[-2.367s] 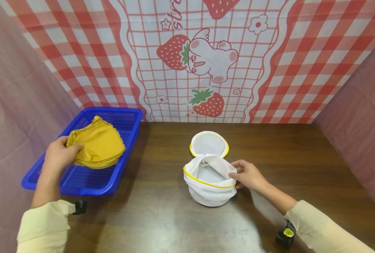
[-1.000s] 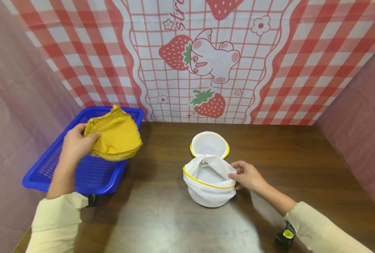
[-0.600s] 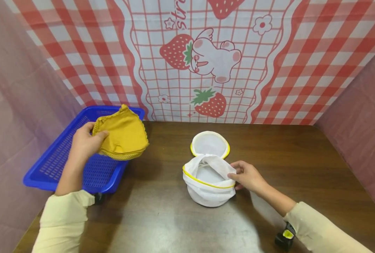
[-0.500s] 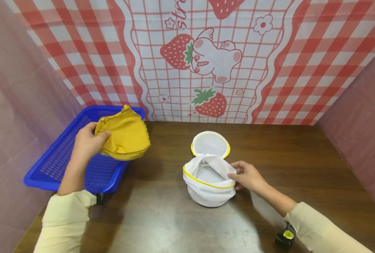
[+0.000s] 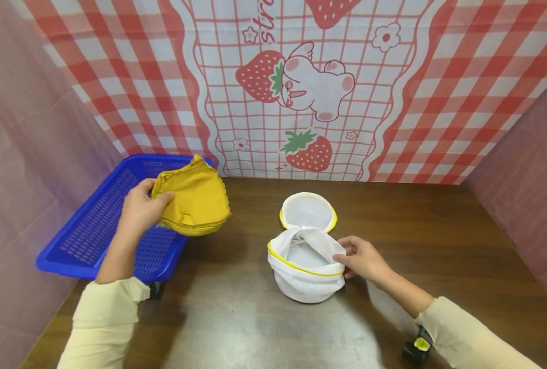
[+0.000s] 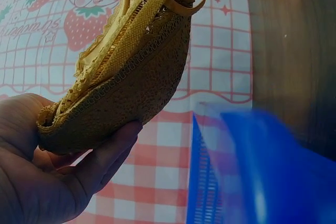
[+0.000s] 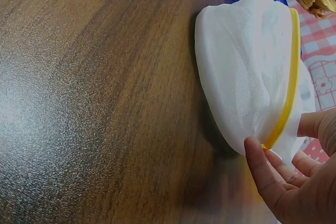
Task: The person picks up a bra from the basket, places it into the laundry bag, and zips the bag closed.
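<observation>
My left hand (image 5: 142,207) pinches a folded mustard-yellow bra (image 5: 195,197) at one side, thumb on top. It hangs in the air over the right side of the blue basket. In the left wrist view the bra (image 6: 136,72) shows its lace underside and a loop of strap. A white mesh laundry bag (image 5: 306,284) with a yellow zipper stands on the table, its round lid (image 5: 308,211) folded back behind it. With thumb and fingertips my right hand (image 5: 365,261) holds the right edge of the bag's mouth, also seen on the bag (image 7: 236,61) in the right wrist view.
The blue plastic basket (image 5: 89,225) stands at the left on the brown wooden table (image 5: 421,225). A strawberry-patterned cloth (image 5: 227,102) covers the back wall, and pinkish curtains (image 5: 29,169) hang at the sides.
My left hand has lifted the bra from over the basket and carried it to the right. My right hand has stayed on the bag's edge.
</observation>
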{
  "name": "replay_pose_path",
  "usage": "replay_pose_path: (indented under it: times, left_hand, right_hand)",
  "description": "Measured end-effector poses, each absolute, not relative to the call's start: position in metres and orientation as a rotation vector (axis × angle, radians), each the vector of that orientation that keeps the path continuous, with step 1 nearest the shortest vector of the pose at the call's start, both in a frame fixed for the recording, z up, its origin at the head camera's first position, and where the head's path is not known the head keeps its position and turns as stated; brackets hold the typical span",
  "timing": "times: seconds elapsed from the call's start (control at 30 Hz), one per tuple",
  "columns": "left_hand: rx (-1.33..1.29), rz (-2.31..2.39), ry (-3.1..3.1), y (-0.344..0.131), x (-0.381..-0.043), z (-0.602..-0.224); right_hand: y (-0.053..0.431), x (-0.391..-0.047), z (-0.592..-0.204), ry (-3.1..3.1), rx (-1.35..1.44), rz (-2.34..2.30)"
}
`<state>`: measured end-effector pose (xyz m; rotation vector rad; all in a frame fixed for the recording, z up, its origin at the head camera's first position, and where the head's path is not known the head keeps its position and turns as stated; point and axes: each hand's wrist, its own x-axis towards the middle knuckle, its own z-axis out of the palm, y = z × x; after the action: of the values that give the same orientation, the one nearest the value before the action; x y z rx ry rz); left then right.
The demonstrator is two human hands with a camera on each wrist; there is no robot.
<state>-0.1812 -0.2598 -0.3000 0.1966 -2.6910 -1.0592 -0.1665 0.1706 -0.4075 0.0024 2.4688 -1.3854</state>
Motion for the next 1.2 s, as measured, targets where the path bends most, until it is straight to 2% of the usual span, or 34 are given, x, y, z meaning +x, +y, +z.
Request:
replay_pose_path:
  times: [1.2]
  left_hand:
    - [0.105, -1.173, -2.666, -0.212, -0.196, -0.310]
  right_hand:
    - [0.171, -0.165, -0.408, 2.483, -0.016, -1.367]
